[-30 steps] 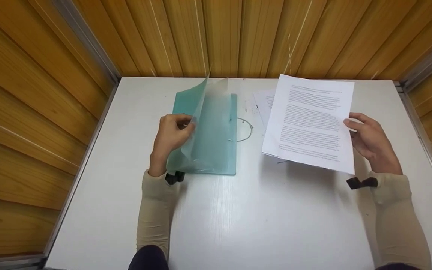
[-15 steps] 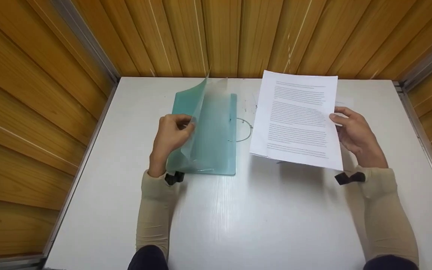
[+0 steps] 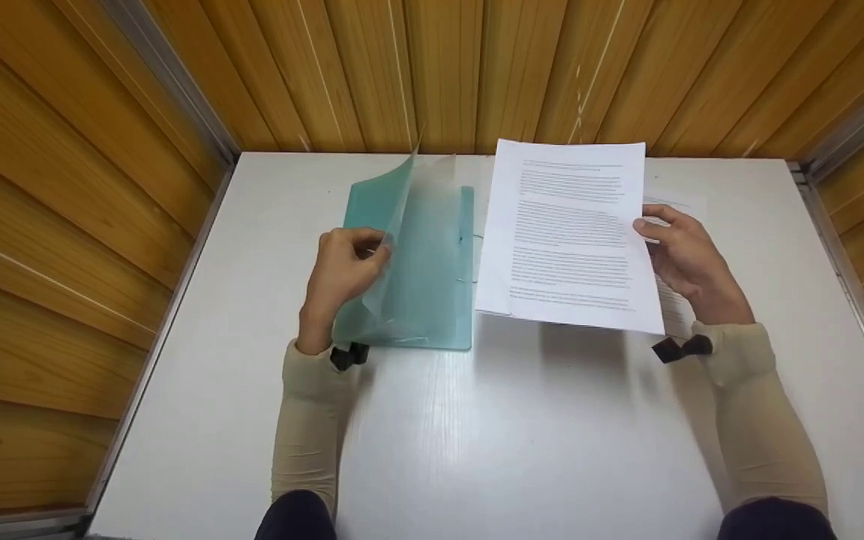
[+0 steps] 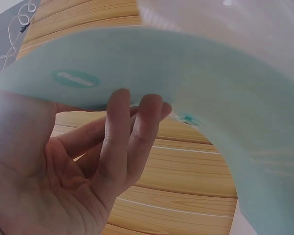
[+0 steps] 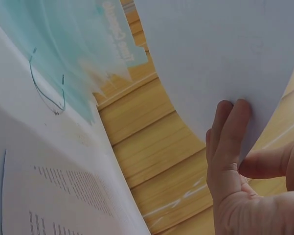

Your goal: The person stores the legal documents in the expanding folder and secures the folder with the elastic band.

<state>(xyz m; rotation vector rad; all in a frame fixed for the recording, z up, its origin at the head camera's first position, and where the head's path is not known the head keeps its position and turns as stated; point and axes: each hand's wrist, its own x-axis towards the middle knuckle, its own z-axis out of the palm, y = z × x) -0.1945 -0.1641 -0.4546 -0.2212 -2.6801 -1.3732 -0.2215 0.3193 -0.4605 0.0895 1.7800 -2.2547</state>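
A teal plastic folder (image 3: 432, 277) lies on the table, its cover lifted and curved. My left hand (image 3: 347, 262) pinches the edge of that raised cover; in the left wrist view the cover (image 4: 151, 63) bends above the fingers. Printed sheets (image 3: 578, 232) are held up over the table by my right hand (image 3: 683, 251), thumb on the front and fingers behind at their right edge. The sheets' left edge hangs just right of the folder. In the right wrist view, an elastic cord (image 5: 39, 90) loops from the folder's edge.
Another printed paper (image 3: 676, 300) lies on the white table (image 3: 432, 450), partly hidden under the raised sheets and right hand. Wood-patterned panels (image 3: 439, 75) rise behind and at the sides. A white cable (image 4: 12, 41) shows in the left wrist view.
My right hand has carried the printed sheets left toward the folder, now covering most of the cord. The paper beneath shows more at the right. My left hand has stayed in place.
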